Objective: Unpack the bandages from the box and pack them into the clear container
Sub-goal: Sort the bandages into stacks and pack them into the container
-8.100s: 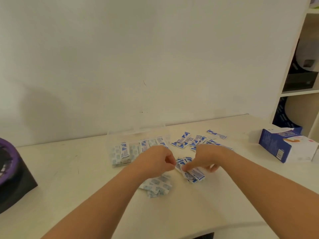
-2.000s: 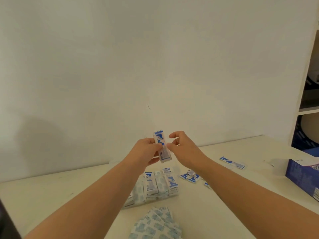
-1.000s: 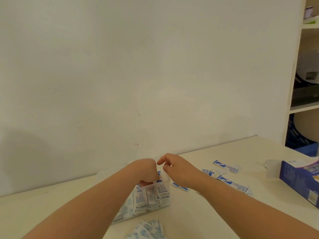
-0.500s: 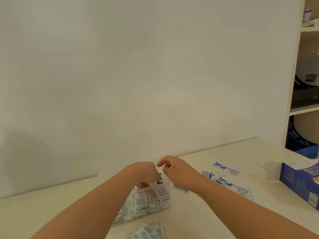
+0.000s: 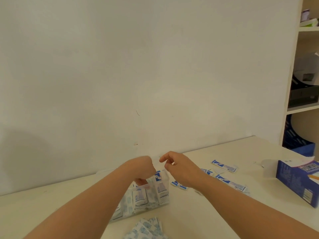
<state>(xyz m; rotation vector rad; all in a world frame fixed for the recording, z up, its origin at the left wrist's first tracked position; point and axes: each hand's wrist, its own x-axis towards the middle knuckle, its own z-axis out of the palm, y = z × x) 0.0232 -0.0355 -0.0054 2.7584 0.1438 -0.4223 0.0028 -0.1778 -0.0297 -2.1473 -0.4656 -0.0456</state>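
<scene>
Nearest you, at 6 o'clock of the frame, a loose heap of pale-blue patterned bandages [image 5: 146,229] lies flat on the cream table [image 5: 198,219], cut off by the lower edge. Just past the heap at 12 o'clock sits the clear container [image 5: 167,190], packed with wrapped bandages standing on end [image 5: 139,197]. Your left forearm crosses the container's left part and hides it.

Your left hand [image 5: 140,167] bends down over the container's rim with its fingers curled inside, and the fingertips show through the wall. A blue-and-white wrapper [image 5: 158,175] stands just beside them; whether they pinch it cannot be told. Your right hand [image 5: 180,169] hovers at 3 o'clock of the left one, apart from it. Its fingers are loosely curled, forefinger and thumb parted, with nothing between them.

At 3 o'clock of the container, long blue-and-white strip bandages [image 5: 230,184] lie scattered on the table, some partly under your right forearm. Farther along at 3 o'clock, at the frame's edge, is the blue box [image 5: 296,181] with its top flap open. Behind everything is a plain wall [image 5: 120,75]. At 2 o'clock stands a white shelf unit [image 5: 293,83] holding dim items.
</scene>
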